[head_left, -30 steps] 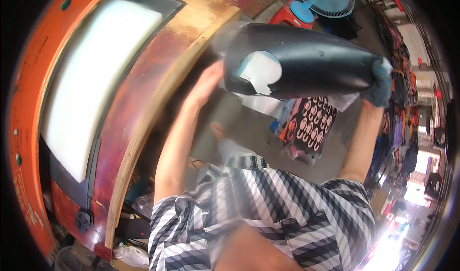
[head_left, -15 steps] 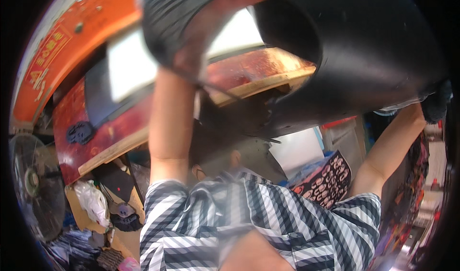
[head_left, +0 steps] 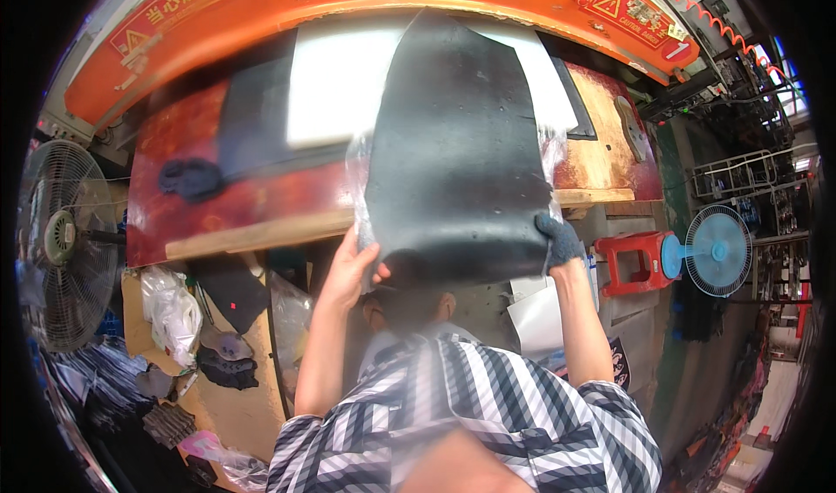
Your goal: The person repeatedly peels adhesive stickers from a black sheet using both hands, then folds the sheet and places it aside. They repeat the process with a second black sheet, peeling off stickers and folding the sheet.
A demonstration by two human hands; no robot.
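Observation:
A large black leather-like sheet [head_left: 461, 162] with an uneven outline spans from my hands to the white board [head_left: 335, 84] on the worktable. Clear plastic film [head_left: 555, 149] sticks out along both of its sides. At the near left corner my bare left hand [head_left: 353, 269] is closed on the sheet, its thumb on top. My right hand [head_left: 562, 243], in a dark knitted glove, grips the near right edge. The near edge sags in a curve toward me, off the table's front. Fingers under the sheet are hidden.
An orange machine beam [head_left: 383, 1] crosses behind the red worktable [head_left: 252, 210]. A dark cloth bundle [head_left: 190, 179] lies on the table's left. Fans stand at either side: a grey one [head_left: 61, 236] and a blue one [head_left: 718, 249] beside a red stool [head_left: 631, 262]. Scraps and bags fill a box at lower left.
The black sheet has come down from close in front of the camera and now stretches over the table. Both hands have moved in to its near corners.

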